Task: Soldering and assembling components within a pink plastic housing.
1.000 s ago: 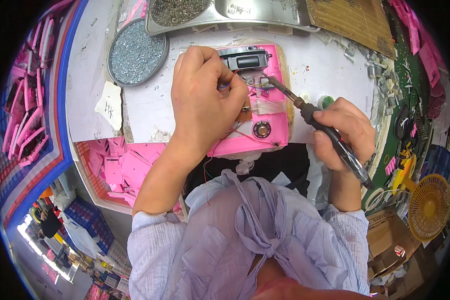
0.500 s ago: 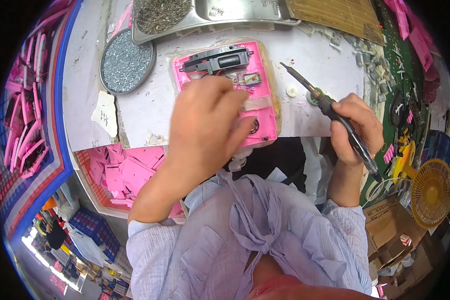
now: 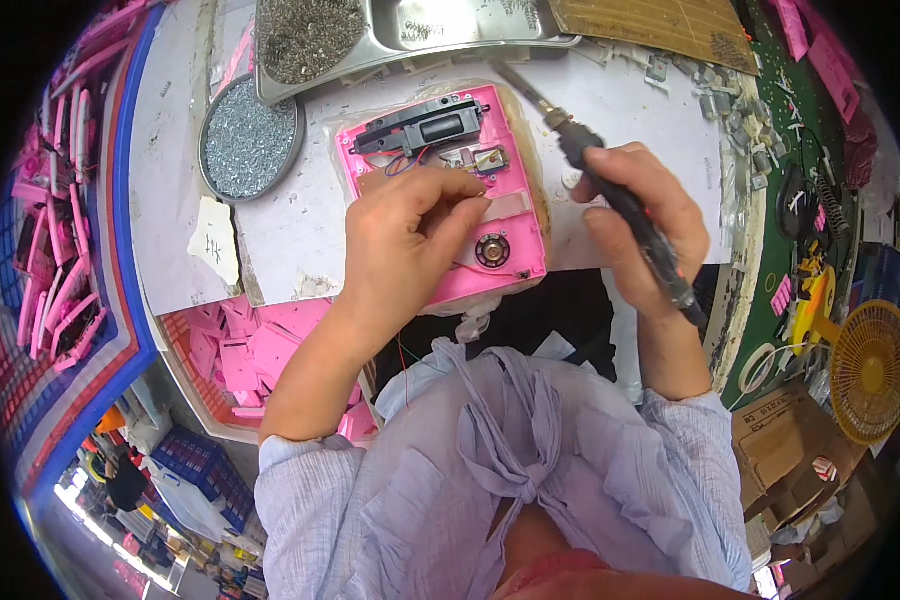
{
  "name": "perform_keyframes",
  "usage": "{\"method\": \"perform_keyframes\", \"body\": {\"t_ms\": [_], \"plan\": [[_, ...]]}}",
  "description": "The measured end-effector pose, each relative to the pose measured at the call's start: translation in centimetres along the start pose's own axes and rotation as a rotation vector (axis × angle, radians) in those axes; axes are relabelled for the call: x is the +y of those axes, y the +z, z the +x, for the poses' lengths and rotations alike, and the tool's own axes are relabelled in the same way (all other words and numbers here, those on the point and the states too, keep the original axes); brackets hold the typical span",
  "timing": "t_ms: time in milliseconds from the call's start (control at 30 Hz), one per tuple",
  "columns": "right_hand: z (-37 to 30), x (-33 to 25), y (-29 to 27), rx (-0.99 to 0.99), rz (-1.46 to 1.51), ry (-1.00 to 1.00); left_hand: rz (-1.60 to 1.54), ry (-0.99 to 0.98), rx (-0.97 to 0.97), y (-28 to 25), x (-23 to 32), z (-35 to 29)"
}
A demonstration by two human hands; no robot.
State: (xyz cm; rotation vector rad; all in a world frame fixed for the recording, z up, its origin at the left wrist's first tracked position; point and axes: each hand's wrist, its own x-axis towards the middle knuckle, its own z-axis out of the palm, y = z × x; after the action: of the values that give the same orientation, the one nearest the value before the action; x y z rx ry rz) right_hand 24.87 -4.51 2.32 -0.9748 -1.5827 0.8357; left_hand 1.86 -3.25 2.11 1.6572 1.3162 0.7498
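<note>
A pink plastic casing [image 3: 523,245] lies open on the worktable with its inside up. It holds a long black plastic module [image 3: 432,130], a small metal-framed part [image 3: 489,160] and a round speaker [image 3: 492,250]. Thin red and blue wires [image 3: 398,163] run out below the module. Over the casing's middle, my left hand [image 3: 395,240] is closed, thumb and forefinger pinched together; what lies between them is too small to make out. My right hand [image 3: 655,215] grips a black-handled soldering iron [image 3: 578,140], its tip pointing up and left, apart from the casing.
A round dish of small metal screws [image 3: 252,140] stands left of the casing. Behind lies a metal tray [image 3: 450,30] with springs, beside brown cardboard [image 3: 660,30]. Pink parts [image 3: 270,345] fill a crate at lower left. Small metal pieces [image 3: 735,125] line the right edge, near a yellow fan [image 3: 867,370].
My right hand has brought the soldering iron left and upward, closer to the casing. My left hand has shifted slightly, its fingers now pinched, and the speaker is fully uncovered.
</note>
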Motion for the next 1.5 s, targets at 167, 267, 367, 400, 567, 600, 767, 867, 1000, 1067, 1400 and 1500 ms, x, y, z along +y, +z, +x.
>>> {"method": "perform_keyframes", "body": {"t_ms": [167, 267, 367, 400, 567, 600, 767, 867, 1000, 1067, 1400, 1500], "plan": [[-1.4, -0.1, -3.4, -0.019, 0.039, 0.013, 0.158, 0.323, -0.051, -0.5, -1.1, 0.1], [-1.7, -0.4, -4.9, -0.168, 0.074, -0.003, 0.243, 0.391, -0.102, -0.9, -0.4, 0.2], [-1.9, -0.7, -4.0, -0.183, 0.028, 0.021, 0.276, 0.419, -0.132, -0.8, -0.7, 0.2], [-1.8, -0.7, -3.9, -0.199, 0.008, 0.036, 0.275, 0.415, -0.14, -0.7, -0.8, 0.1], [-1.1, -0.2, -2.8, -0.239, 0.013, 0.046, 0.294, 0.425, -0.177, -1.0, -0.9, 0.2], [-1.0, -0.2, -2.8, -0.258, 0.012, 0.052, 0.296, 0.429, -0.177, -1.0, -0.9, 0.2], [-0.6, -0.3, -2.6, -0.302, 0.019, 0.071, 0.347, 0.436, -0.167, -0.9, -0.8, 0.0], [-0.4, -0.4, -2.4, -0.317, 0.023, 0.085, 0.366, 0.434, -0.167, -0.9, -0.8, 0.0], [-0.2, -0.3, -2.3, -0.33, 0.019, 0.095, 0.381, 0.436, -0.175, -0.8, -0.8, 0.1], [-0.1, -0.2, -2.3, -0.341, 0.027, 0.098, 0.379, 0.435, -0.175, -0.8, -0.8, 0.0], [0.3, -0.6, -2.0, -0.365, 0.016, 0.124, 0.414, 0.464, -0.188, -0.9, -0.7, 0.2], [0.2, -0.6, -2.0, -0.351, 0.013, 0.132, 0.429, 0.473, -0.191, -0.9, -0.8, 0.2]]}}
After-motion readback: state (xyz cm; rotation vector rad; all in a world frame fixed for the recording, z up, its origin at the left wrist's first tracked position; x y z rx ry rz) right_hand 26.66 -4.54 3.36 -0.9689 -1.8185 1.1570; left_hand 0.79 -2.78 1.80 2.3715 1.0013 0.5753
